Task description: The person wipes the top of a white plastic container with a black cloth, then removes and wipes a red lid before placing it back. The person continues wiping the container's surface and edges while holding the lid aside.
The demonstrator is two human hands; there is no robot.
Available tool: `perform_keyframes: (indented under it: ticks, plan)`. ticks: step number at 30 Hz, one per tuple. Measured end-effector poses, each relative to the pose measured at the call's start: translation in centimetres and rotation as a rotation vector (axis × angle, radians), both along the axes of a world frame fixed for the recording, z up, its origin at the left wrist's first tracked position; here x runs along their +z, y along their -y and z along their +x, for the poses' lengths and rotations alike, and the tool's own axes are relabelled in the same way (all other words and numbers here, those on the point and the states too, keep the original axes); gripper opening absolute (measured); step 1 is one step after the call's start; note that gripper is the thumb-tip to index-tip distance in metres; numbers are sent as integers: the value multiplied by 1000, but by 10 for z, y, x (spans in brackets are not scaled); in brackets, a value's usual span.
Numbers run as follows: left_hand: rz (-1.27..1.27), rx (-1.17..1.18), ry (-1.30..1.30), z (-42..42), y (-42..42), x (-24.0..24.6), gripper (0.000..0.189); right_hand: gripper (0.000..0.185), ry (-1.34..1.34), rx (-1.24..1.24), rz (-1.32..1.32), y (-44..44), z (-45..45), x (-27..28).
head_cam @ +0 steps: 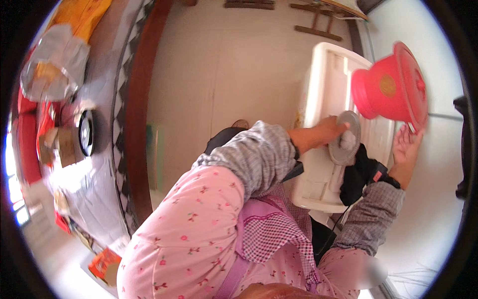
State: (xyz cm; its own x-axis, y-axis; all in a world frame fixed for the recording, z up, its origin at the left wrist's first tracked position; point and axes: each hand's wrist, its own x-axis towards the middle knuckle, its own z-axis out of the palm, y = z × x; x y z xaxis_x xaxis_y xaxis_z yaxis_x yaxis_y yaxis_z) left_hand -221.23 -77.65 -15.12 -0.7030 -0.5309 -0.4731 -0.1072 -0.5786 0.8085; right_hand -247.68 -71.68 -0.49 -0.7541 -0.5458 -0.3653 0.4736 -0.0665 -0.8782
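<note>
My left hand (322, 133) holds a grey round lid (338, 151) by its edge, with the thumb over its face. A whitish knob shows near the lid's middle. To the right is a red lidded pot (377, 84) with a wide flared rim and a gold round emblem. It appears tipped on its side in this view. My right hand (405, 144) is at the pot's rim, palm turned up and fingers against it. Both are over a white plastic cabinet or stand (321, 93). Black cloth (354, 179) lies on it between my forearms.
At left, a table with a dark red edge (140, 104) bears a clear plastic bag (56, 63), a black round dish (86, 132) and a cardboard box (61, 147). Wooden furniture legs (317, 33) stand at the far end. A white wall (429, 157) runs along the right.
</note>
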Motion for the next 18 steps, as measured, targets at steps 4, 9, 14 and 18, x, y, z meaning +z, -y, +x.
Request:
perform_keyframes:
  ticks: [4,9,14,18]
  plan:
    - [-365,-1,213,5,-1,12,79,57,33,-25,-31,9,7,10]
    - [-375,-41,287,14,1,28,82,52,24,-127,-15,22,15,21]
    - [-530,-106,299,24,0,36,76,44,19,-59,-4,29,-11,21]
    - [-676,-164,357,32,0,47,71,35,-3,17,-60,26,-37,17]
